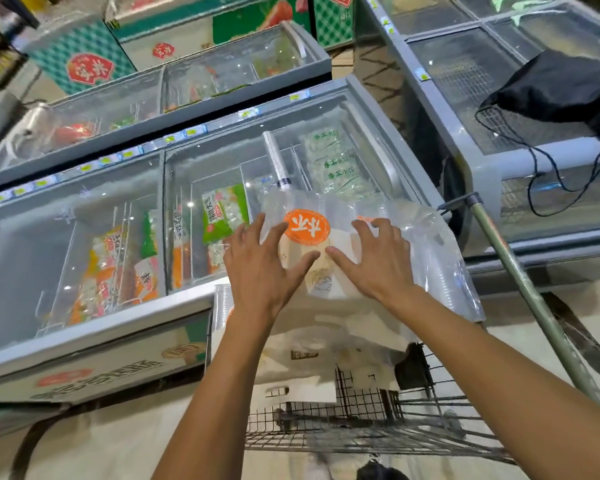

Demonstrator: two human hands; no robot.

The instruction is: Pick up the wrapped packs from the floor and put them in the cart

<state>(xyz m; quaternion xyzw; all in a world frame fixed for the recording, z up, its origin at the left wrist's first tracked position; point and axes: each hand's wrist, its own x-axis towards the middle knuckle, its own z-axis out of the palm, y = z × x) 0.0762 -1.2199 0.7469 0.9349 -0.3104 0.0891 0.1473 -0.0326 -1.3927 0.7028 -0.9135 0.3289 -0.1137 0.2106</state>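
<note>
My left hand [260, 268] and right hand [378, 261] lie flat, fingers spread, on top of the wrapped pack [329, 251]; neither grip closes around it. The pack sits atop other packs [312, 337] piled in the cart [378, 420], beside the freezer [118, 323].

Under the hands, the wrapped pack [329, 251] is clear film over cream contents, with a round orange label bearing white characters. Below the hands, the cart [378, 420] is a dark wire grid; its handle [527, 292] to the right of the right hand is dull green. Left of the left hand, the freezer [94, 327] has a grey frame and holds green, orange and white packets [224, 213]. Far right of the hands lies a black bag [561, 84].
</note>
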